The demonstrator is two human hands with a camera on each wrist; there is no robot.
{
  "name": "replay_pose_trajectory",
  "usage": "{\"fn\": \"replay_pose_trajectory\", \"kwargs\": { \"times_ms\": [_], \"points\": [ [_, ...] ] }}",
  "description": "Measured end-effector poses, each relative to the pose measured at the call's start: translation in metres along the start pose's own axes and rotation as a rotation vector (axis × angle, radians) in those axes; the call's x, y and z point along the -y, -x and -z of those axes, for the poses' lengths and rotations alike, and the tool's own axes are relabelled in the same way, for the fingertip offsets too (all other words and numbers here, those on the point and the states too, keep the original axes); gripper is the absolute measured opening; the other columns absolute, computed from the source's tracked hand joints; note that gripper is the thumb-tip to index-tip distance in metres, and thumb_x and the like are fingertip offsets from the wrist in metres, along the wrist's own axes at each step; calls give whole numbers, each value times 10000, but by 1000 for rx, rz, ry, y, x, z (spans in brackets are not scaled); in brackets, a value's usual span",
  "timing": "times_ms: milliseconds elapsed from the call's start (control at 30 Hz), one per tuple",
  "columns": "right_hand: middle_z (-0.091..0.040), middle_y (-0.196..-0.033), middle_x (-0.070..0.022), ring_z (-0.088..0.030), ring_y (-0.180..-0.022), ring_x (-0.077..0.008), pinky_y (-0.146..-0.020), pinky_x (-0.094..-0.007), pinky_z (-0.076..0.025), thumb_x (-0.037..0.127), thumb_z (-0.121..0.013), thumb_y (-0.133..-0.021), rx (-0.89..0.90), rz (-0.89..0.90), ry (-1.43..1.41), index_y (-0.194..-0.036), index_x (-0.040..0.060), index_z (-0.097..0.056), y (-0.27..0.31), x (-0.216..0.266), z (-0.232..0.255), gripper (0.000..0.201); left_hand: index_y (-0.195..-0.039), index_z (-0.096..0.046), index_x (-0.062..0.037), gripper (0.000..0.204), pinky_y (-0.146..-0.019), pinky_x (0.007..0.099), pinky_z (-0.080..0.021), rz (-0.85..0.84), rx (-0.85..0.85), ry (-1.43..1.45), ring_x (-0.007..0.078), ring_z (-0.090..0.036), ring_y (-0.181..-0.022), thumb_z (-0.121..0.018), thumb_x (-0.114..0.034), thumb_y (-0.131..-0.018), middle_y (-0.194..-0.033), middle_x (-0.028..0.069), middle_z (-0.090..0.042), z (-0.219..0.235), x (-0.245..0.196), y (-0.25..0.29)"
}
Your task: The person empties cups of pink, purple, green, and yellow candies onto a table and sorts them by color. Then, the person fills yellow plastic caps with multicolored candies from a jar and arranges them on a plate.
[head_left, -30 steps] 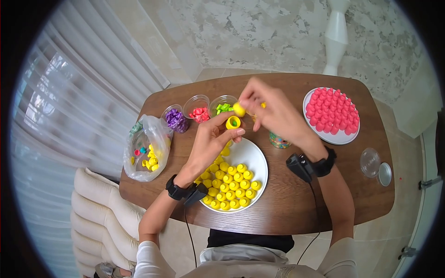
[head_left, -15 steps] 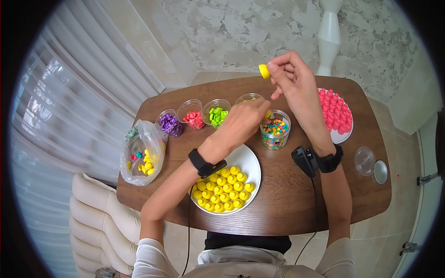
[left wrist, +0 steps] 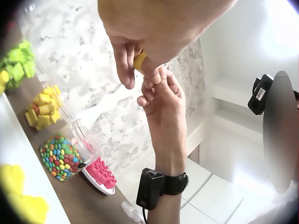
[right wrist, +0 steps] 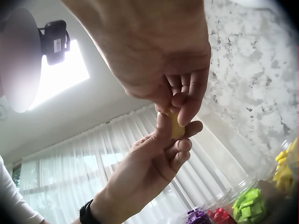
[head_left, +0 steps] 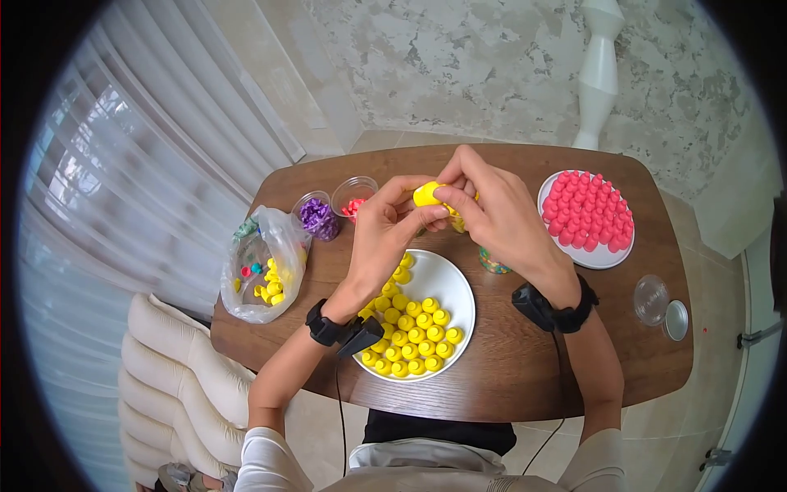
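Observation:
Above the middle of the table, my left hand and right hand meet at a small yellow container. Both hands pinch it between thumb and fingers, which hide much of it and whatever is inside. In the right wrist view, the container shows between the two sets of fingertips. Below my left hand is a white plate bearing many yellow bottle-shaped containers. A clear jar of colourful round candies stands under my right hand, beside a cup of yellow wrapped sweets.
Cups of purple, red and green sweets stand at the back left. A plastic bag with yellow pieces is at the left edge. Pink bottle-shaped pieces fill a plate at right, near a clear lid and silver lid.
Half a second ago, my left hand was over the sweets and my right hand held a yellow piece up apart. Both hands have since come together at the yellow container.

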State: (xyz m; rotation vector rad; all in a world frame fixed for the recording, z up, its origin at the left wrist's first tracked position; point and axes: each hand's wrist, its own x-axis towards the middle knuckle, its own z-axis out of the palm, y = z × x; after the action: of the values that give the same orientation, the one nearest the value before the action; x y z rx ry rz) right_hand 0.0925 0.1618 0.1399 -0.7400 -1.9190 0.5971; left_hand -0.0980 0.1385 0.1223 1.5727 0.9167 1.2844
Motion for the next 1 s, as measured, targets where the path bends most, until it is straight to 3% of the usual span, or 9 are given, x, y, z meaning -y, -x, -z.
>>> {"fn": "replay_pose_trajectory", "kwargs": {
  "times_ms": [333,433,533,600,667,733,833,900,1000],
  "points": [
    [-687,-819,-177,-693,-764,-368,-656,-444,-494,148,-639,-1005,170,-101,-103,-1031,3,-545,6,-3,-28,174,-1193,-684,38,316,-657,272,-555,40,-37,-225,116,-697,-727,-769,-161,-962,-849,86,-727,21,11,30],
    [-689,-818,-175,-687,-751,-364,-652,-450,-488,187,-657,-1004,274,-118,-110,-1044,17,-555,9,-4,-44,202,-1198,-681,25,336,-713,311,-567,60,6,-425,153,-712,-783,-721,-238,-993,-915,113,-739,39,7,52],
    [-696,-832,-171,-690,-788,-370,-683,-470,-496,249,-684,-991,326,-74,64,-1082,37,-573,13,-8,-44,256,-1182,-689,7,302,-819,336,-549,119,-281,-478,184,-691,-928,-705,-231,-996,-1016,106,-722,78,27,90],
    [-710,-868,-173,-700,-845,-373,-720,-493,-502,256,-692,-978,361,-74,157,-1070,37,-608,13,-9,-33,252,-1143,-708,-11,279,-807,319,-524,154,-606,-674,163,-635,-886,-722,-241,-986,-1023,63,-697,118,36,108],
    [-718,-891,-176,-706,-861,-368,-734,-493,-509,245,-697,-969,433,-96,191,-1048,36,-632,13,-8,-29,233,-1093,-705,5,302,-747,337,-498,10,-808,-820,182,-593,-802,-743,-268,-970,-919,92,-641,188,60,123],
    [-725,-915,-179,-712,-878,-363,-748,-494,-515,233,-702,-959,502,-112,221,-1025,35,-655,15,-9,-31,214,-1076,-703,30,332,-718,341,-484,116,-849,-942,198,-592,-783,-764,-268,-944,-884,111,-619,236,71,143],
    [-738,-953,-180,-721,-916,-361,-772,-487,-531,224,-719,-931,630,-70,257,-1002,33,-689,25,-17,-43,205,-1083,-703,48,360,-705,352,-473,379,-699,-1077,209,-584,-768,-784,-260,-915,-888,123,-625,275,83,169],
    [-731,-873,-137,-718,-879,-338,-737,-476,-498,269,-753,-917,861,-51,378,-1094,77,-682,30,-22,-48,270,-1085,-720,68,369,-698,322,-472,331,-683,-1080,181,-619,-807,-783,-254,-915,-923,115,-672,280,97,179],
    [-732,-901,-149,-723,-904,-347,-754,-485,-501,285,-761,-908,929,-37,366,-1100,80,-691,38,-21,-51,289,-1140,-704,36,356,-867,411,-510,223,-614,-1175,311,-638,-949,-779,-221,-905,-1059,161,-647,272,101,179]
  ]
}}
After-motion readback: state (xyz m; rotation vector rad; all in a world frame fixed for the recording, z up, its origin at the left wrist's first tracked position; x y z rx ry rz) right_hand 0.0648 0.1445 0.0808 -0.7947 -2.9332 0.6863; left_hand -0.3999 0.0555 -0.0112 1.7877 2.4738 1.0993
